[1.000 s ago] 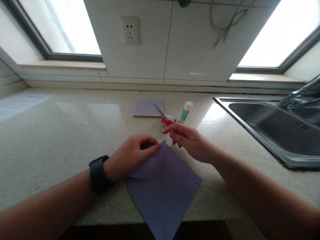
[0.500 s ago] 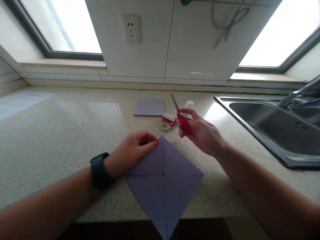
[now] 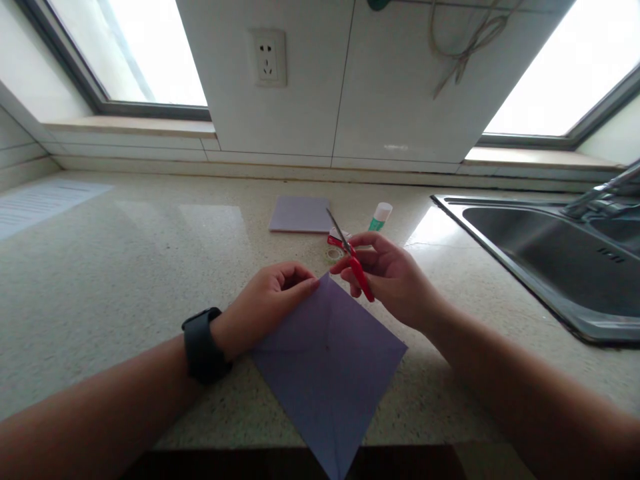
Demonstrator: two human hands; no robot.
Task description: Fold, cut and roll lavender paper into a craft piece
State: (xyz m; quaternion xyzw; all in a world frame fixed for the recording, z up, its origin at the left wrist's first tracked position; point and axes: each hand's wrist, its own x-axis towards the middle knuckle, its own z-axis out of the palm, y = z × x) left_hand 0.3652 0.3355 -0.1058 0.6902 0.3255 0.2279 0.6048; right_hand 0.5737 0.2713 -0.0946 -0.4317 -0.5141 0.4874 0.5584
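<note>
Paper [image 3: 325, 373], purple, lies on the counter [image 3: 125, 267] at its near edge, turned like a diamond. Left hand [image 3: 265, 303] pinches its far corner; right hand [image 3: 395, 277] grips red scissors [image 3: 353, 257], blades raised, just beyond that corner.

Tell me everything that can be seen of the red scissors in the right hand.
The scissors are small, with red plastic handles and thin grey metal blades. The blades look closed or nearly closed and point up and away toward the wall, tilted to the left. The right hand holds them by the handles, lifted off the counter, so the handles are partly hidden by the fingers. They hang just beyond the far corner of the purple paper, without clearly touching it.
</note>
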